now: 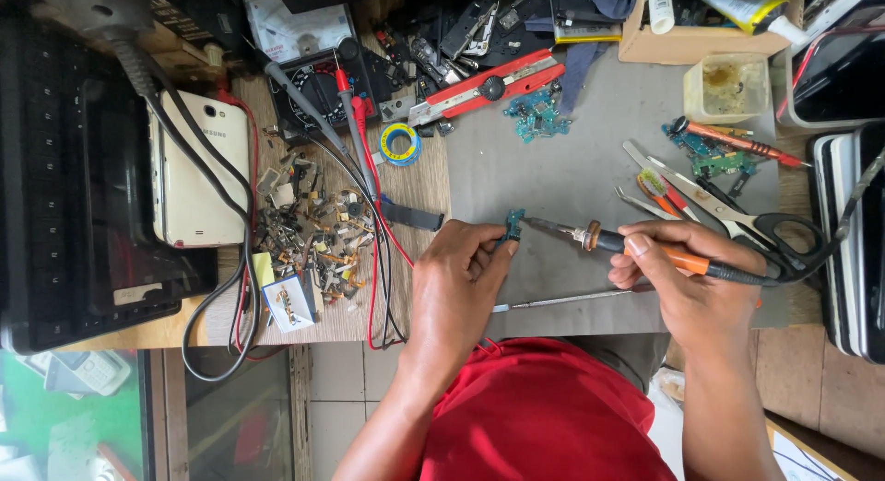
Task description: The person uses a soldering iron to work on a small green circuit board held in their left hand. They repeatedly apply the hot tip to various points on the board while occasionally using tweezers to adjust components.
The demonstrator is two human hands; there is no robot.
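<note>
My left hand pinches a small teal circuit board over the grey mat. My right hand grips a soldering iron by its orange handle. The iron's metal tip touches the right edge of the small board. Its black cord runs off to the right, past the scissors. A thin metal tool lies on the mat just below both hands.
Scissors, tweezers and screwdrivers lie right of the hands. A red utility knife, solder roll, multimeter with probes, a white phone, a heap of small parts and other boards crowd the bench.
</note>
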